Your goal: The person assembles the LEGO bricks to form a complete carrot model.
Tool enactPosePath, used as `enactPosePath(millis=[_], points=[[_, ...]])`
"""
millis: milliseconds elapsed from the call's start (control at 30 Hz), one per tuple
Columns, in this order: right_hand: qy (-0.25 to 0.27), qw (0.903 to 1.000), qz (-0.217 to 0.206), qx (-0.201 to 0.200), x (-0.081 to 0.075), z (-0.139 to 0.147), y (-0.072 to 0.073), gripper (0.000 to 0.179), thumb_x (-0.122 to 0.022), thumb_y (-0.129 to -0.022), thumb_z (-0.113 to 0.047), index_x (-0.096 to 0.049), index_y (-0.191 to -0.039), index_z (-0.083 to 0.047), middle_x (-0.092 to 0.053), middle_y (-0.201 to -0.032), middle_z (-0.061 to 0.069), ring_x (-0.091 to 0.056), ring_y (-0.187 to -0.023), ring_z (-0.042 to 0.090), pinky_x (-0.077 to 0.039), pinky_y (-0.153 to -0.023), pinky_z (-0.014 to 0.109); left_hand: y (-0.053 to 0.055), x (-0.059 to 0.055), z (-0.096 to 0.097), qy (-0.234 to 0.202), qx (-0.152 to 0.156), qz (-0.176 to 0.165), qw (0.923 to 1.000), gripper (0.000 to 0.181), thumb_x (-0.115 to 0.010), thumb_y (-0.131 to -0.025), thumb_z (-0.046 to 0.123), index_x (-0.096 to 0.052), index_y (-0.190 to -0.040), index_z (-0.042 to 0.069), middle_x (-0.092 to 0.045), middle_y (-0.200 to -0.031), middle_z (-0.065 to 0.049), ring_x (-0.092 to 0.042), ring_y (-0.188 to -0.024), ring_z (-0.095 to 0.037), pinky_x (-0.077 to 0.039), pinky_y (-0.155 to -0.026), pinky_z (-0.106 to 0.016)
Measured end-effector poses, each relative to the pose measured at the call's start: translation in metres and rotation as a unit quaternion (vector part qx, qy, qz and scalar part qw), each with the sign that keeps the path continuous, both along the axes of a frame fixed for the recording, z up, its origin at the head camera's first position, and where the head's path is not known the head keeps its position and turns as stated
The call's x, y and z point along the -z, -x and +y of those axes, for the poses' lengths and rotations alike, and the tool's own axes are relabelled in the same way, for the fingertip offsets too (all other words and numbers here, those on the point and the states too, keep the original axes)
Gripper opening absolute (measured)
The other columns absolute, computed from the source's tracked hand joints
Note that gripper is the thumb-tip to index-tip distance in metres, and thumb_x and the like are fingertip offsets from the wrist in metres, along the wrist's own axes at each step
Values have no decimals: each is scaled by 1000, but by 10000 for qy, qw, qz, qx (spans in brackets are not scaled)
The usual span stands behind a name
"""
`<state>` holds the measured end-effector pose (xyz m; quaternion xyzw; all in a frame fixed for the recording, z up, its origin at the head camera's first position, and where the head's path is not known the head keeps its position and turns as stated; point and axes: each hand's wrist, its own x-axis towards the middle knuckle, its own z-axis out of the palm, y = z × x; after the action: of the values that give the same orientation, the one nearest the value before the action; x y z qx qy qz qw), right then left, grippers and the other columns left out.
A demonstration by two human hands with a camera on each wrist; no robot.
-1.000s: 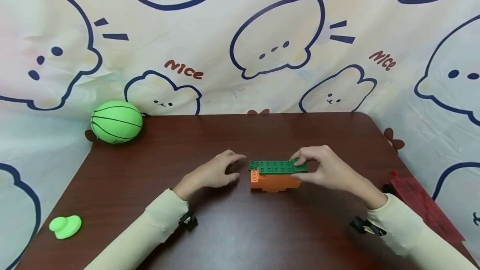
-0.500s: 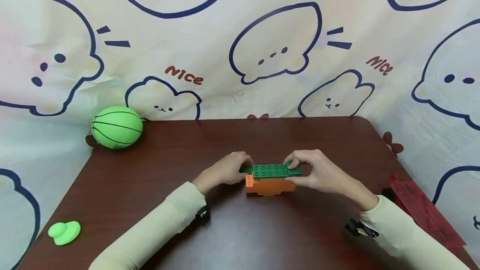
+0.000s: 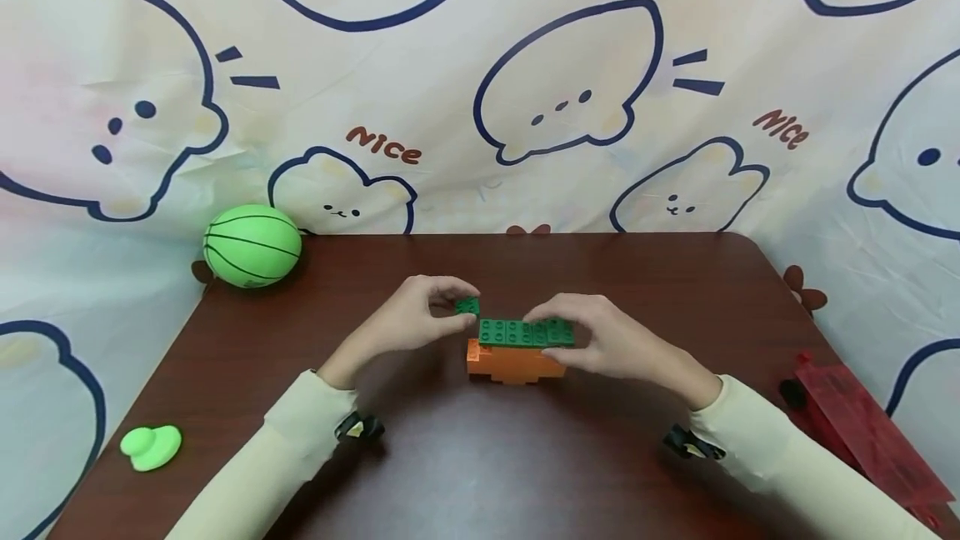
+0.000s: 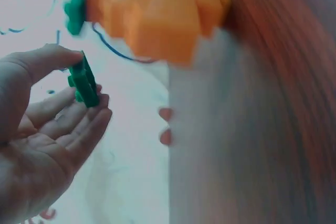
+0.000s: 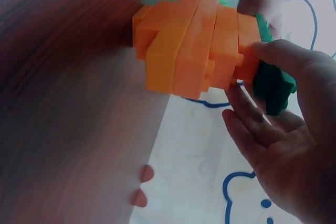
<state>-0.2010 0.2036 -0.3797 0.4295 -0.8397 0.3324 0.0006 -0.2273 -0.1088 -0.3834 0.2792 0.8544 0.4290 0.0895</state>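
Stacked orange building bricks (image 3: 516,363) form a stepped block at mid-table, topped by a row of flat green bricks (image 3: 510,332). My right hand (image 3: 611,342) grips the right end of this build, thumb at the near side and fingers over the green top. In the right wrist view the thumb presses the orange bricks (image 5: 184,45) just below the green layer. Up and to the left, my left hand (image 3: 408,317) pinches a small green brick (image 3: 467,306) between thumb and fingertips, apart from the build. The left wrist view shows that green brick (image 4: 84,82) edge-on.
A green toy basketball (image 3: 252,246) sits at the table's back left corner. On the left lies a light green knobbed object (image 3: 151,447). A translucent red object (image 3: 873,432) lies along the right edge. Behind the brown table (image 3: 420,473) hangs a cartoon-printed cloth.
My left hand reached the build's left end, took the small green brick off it and drew back up and left. My right hand still grips the build, now slightly farther left.
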Motion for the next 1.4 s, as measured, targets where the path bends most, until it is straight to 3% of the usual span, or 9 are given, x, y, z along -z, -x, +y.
enactPosePath(millis=[133, 333, 500, 733, 1400], points=[[-241, 9995, 118, -148, -1, -8, 0, 40, -77, -91, -11, -71, -128, -23, -69, -123, -3, -61, -87, 10, -54, -58, 24, -12, -10, 2, -271, 255, 145, 9992, 32, -78, -93, 21, -73, -124, 15, -75, -116, 0, -69, -100, -14, -60, -91, -34], [-104, 9989, 456, -14, 2, -19, 3, 28, -82, -89, -22, -77, -117, -24, -75, -113, -7, -67, -92, 5, -59, -77, 24, -19, -15, 3, -220, 364, 185, 9989, 30, -78, -92, 19, -75, -122, 13, -76, -112, 0, -69, -96, -11, -60, -89, -31], [-4, 9985, 540, 31, 2, -21, 4, 23, -84, -88, -22, -79, -111, -23, -76, -106, -8, -67, -87, 2, -57, -74, 22, -18, -17, 3, -56, 501, 26, 9987, 29, -78, -92, 19, -75, -120, 12, -77, -112, -1, -71, -93, -11, -61, -88, -31], [-118, 9973, 730, 55, 3, -20, 6, 23, -84, -87, -24, -80, -110, -23, -77, -106, -9, -68, -87, 3, -52, -75, 25, -16, -17, 0, -210, 647, -245, 9974, 31, -81, -89, 16, -76, -120, 13, -78, -111, -4, -73, -89, -13, -62, -85, -30], [-208, 9971, 724, 87, 1, -22, 5, 23, -84, -88, -25, -80, -110, -25, -76, -106, -10, -66, -85, 3, -50, -73, 25, -20, -20, 1, -66, 618, -188, 9979, 34, -84, -86, 15, -78, -119, 12, -80, -103, -3, -73, -79, -9, -61, -78, -24]])
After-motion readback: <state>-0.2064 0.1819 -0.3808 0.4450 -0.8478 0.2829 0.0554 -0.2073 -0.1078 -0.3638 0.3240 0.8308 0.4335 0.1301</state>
